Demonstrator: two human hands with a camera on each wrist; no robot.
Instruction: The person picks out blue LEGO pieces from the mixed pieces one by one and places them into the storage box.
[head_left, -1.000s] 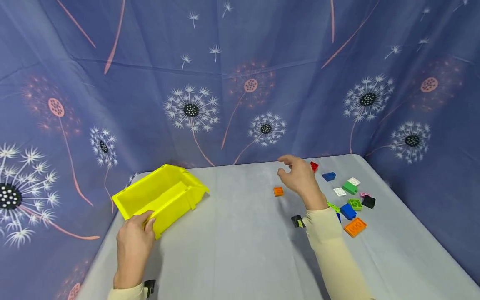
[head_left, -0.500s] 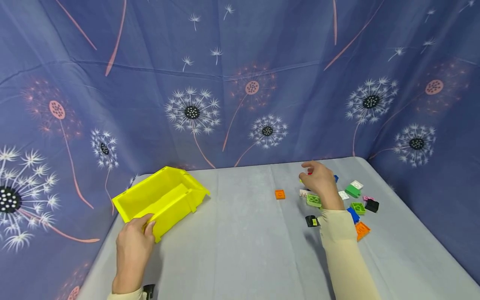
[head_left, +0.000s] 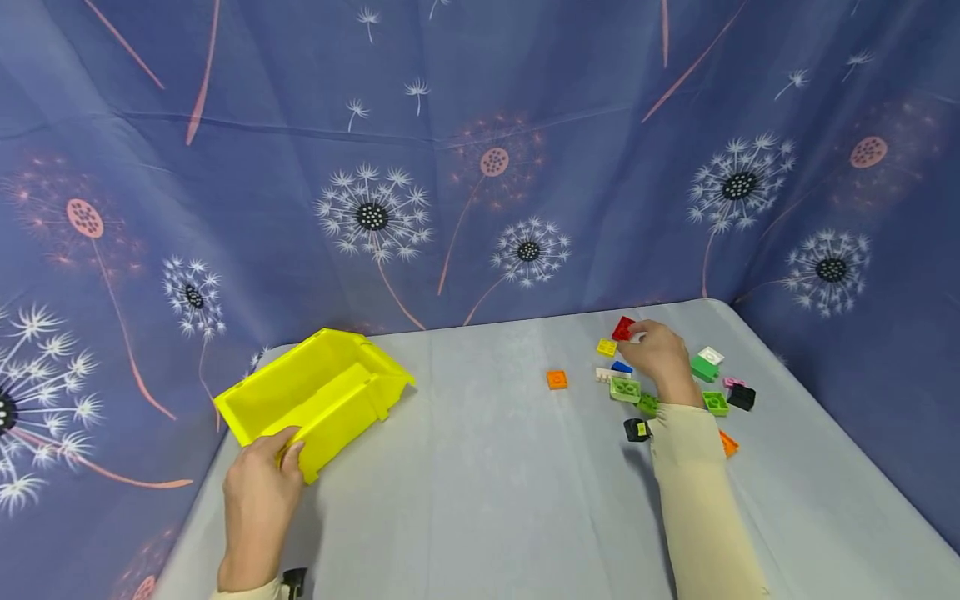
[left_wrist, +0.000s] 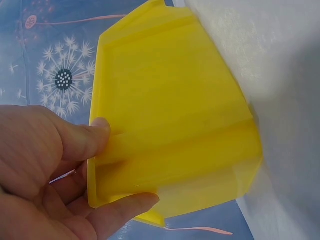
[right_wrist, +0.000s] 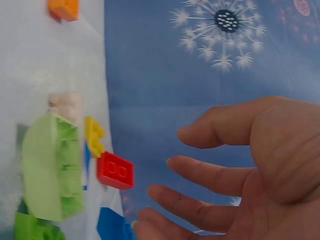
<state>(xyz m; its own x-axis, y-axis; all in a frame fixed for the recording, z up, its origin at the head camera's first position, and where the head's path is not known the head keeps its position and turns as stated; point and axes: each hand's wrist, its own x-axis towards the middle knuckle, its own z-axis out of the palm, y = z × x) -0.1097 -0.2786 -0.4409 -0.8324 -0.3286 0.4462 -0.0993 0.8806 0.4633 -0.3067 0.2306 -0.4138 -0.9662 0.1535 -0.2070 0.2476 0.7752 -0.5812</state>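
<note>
My left hand (head_left: 258, 504) grips the near corner of a yellow plastic bin (head_left: 348, 421), thumb and fingers either side of its rim (left_wrist: 93, 175). Over the toy bricks at the right reaches my right hand (head_left: 663, 362), thumb and fingers apart with nothing between them. By its fingertips in the head view lie a red brick (head_left: 622, 327) and a yellow brick (head_left: 607, 347). A blue brick (right_wrist: 111, 225) shows low in the right wrist view, partly cut off. Just left of the right wrist is a light green brick (head_left: 625, 389).
A single orange brick (head_left: 557, 380) lies apart, left of the pile. Green (head_left: 704, 368), white (head_left: 711, 356) and black (head_left: 742, 397) bricks lie right of the right hand. A patterned blue curtain (head_left: 465, 167) rises behind the table (head_left: 480, 500).
My right hand has moved right across the pile, uncovering the red, yellow and light green bricks. My left hand keeps its hold on the bin.
</note>
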